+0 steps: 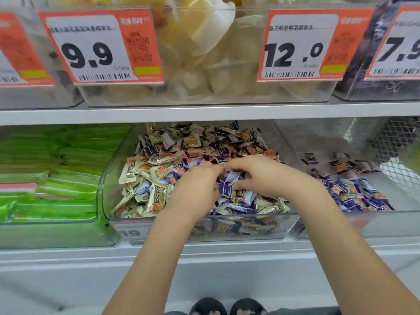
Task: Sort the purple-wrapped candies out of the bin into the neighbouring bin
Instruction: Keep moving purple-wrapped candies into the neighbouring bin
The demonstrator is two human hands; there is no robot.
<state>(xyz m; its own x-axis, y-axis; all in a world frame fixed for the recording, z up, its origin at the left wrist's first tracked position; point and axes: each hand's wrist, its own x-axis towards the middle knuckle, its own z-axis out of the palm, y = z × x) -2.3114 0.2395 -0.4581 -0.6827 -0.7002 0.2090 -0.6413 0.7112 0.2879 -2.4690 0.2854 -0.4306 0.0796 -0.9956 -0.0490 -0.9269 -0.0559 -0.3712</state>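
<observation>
Store shelving fills my view: a white shelf [204,113] carries price tags above, and three clear bins sit in a row below. My centre bin [109,178] holds mixed gold-wrapped candies [145,171] and purple-wrapped candies [244,202]. The neighbouring bin [404,196] on the right holds a smaller heap of sorted purple candies [354,196]. My left hand [195,189] and right hand [261,176] meet over the centre pile, fingers curled around several purple candies [228,184] between them. On the left, a third bin [100,233] holds green packets [50,169].
</observation>
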